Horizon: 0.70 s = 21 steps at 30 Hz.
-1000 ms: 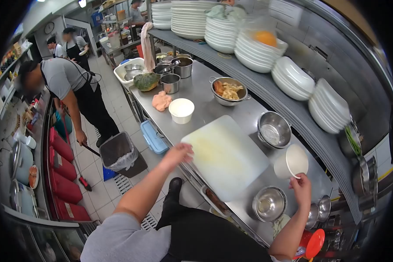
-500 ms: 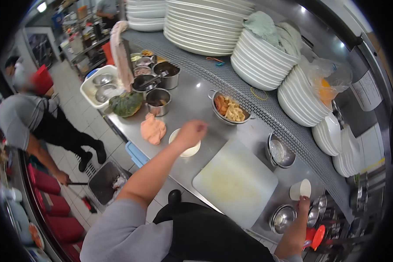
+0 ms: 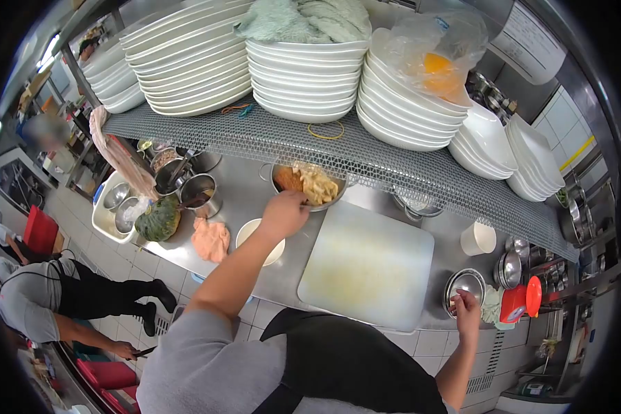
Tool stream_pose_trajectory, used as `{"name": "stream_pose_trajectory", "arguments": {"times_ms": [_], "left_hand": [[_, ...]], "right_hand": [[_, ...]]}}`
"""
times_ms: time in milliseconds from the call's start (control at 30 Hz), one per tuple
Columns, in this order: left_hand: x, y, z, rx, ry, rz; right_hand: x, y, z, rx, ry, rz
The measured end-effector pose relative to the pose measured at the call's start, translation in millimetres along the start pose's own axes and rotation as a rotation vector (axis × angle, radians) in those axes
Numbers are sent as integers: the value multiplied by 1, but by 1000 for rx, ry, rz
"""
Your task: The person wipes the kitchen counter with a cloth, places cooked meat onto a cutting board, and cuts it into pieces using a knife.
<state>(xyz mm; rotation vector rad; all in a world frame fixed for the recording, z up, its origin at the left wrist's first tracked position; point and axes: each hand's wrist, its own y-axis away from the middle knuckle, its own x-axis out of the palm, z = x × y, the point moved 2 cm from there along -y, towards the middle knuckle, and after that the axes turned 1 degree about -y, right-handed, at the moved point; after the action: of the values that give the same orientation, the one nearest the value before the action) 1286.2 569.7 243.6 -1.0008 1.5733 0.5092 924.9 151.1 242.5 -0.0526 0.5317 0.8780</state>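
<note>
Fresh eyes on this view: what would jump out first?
Probably the tall stacks of white plates on the mesh shelf across the top. Below, the left hand is at the near edge of the food bowl, beside the big pale board. The red item glows right of the right hand.

Shiny metal table point(image 3: 240, 196) across the middle of the frame, with a big white board point(image 3: 369, 269) near the center; left of that, a white tub point(image 3: 248, 231), soft pink lump point(image 3: 211, 239) and green squash point(image 3: 158, 219); to the right, a white cup point(image 3: 478, 239) and metal bowls point(image 3: 466, 281). Across the top, a grey shelf point(image 3: 200, 131) with piles of white plates point(image 3: 306, 83).
</note>
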Motion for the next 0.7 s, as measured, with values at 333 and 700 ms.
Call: {"name": "stream_pose_trajectory", "arguments": {"times_ms": [333, 700], "left_hand": [[-28, 77, 68, -475, 200, -325], [-27, 176, 32, -696, 499, -226]], "right_hand": [[102, -9, 52, -366, 416, 548], [-26, -58, 26, -323, 319, 147]]}}
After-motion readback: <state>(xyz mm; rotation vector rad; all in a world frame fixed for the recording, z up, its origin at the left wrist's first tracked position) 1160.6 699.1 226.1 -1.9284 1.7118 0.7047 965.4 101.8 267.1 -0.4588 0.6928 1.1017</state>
